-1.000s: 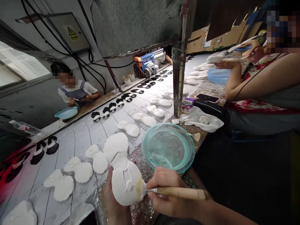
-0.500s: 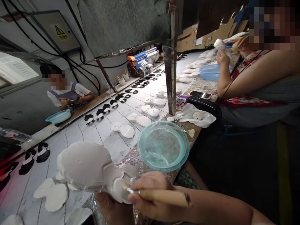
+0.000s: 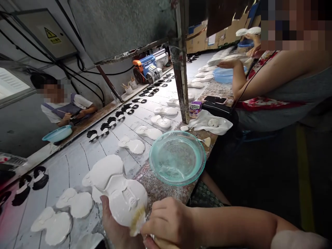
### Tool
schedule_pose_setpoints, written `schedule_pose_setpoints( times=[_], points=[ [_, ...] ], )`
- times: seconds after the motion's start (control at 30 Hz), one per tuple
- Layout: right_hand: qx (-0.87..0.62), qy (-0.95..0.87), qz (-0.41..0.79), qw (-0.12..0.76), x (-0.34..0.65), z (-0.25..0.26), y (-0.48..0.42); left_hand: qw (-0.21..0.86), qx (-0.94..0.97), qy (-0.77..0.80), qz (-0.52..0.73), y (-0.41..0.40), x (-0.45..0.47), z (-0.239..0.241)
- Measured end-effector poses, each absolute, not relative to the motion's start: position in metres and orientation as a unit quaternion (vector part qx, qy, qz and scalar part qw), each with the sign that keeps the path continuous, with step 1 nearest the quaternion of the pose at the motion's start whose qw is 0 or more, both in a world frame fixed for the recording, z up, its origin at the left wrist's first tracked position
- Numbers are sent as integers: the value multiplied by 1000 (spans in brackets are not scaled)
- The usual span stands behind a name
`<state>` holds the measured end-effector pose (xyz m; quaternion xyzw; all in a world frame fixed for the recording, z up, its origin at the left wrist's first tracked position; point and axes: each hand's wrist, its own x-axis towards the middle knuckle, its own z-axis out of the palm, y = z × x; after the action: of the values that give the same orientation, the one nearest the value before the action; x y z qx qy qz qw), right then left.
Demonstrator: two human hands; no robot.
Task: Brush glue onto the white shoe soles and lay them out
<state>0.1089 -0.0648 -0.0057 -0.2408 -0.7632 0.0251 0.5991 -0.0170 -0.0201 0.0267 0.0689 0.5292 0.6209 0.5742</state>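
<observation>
My left hand (image 3: 110, 223) cradles a white two-lobed plaster casting (image 3: 121, 197) from below, its fingers curled around the edge. A yellowish wet smear (image 3: 136, 218) marks the casting's lower rim. My right hand (image 3: 168, 221) grips a wooden-handled brush (image 3: 163, 243) right next to that rim. The brush tip is hidden behind my fingers and the casting. Several similar white castings (image 3: 62, 216) lie on the long white board (image 3: 85, 166) to the left of my hands. A teal glass dish (image 3: 177, 157) stands just beyond my right hand.
Black-and-white pieces (image 3: 103, 128) line the board's far side. A co-worker's hands (image 3: 230, 63) hold a white casting at right, near a blue basin (image 3: 225, 75). Across the board, a seated person (image 3: 64, 109) works beside a pale blue bowl (image 3: 57, 134). A metal post (image 3: 181, 62) rises behind the dish.
My left hand has turned the casting, bringing its stamped side up and the smeared rim down. The brush handle has dropped lower, mostly out of view. The co-worker's casting has moved.
</observation>
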Motion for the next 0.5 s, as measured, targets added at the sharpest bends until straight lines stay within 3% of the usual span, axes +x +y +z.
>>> schedule_pose_setpoints(
  times=[0.2,0.5],
  points=[
    [-212,-751,82,620,111,-17,-65,597,65,524,604,-12,-25,23],
    [-371,-631,252,633,137,10,-55,609,140,525,578,-27,-18,14]
  ],
)
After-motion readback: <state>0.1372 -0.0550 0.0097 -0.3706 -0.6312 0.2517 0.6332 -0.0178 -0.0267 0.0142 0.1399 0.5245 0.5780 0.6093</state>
